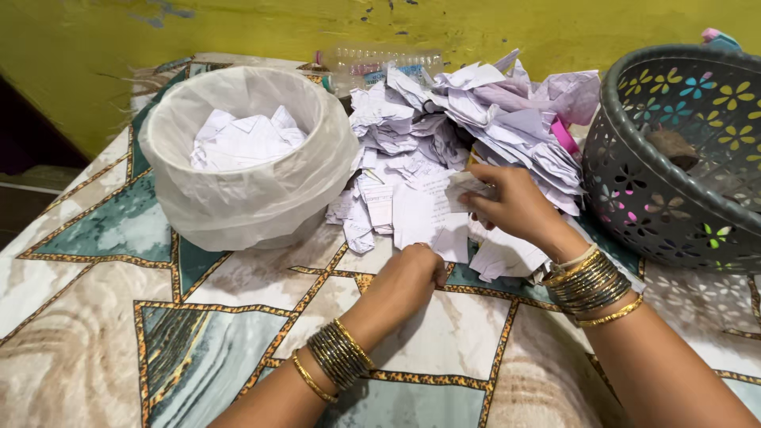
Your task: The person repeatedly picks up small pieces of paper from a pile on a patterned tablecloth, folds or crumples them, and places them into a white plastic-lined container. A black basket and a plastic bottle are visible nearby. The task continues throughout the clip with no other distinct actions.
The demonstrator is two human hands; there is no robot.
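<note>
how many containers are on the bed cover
2: a bin lined with a white bag at left holding crumpled paper, and a grey perforated basket at right. The paper pile between them may hide more.

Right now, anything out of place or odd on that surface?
Mostly the pile of crumpled paper scraps, sprawled loose between the lined white bin and the grey basket. A clear plastic bottle lies on its side behind it, and a pink item is half buried in the scraps.

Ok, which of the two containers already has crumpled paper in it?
The white bag-lined bin on the left; crumpled paper sits inside. The grey perforated basket on the right holds none, only a brownish lump.
</note>
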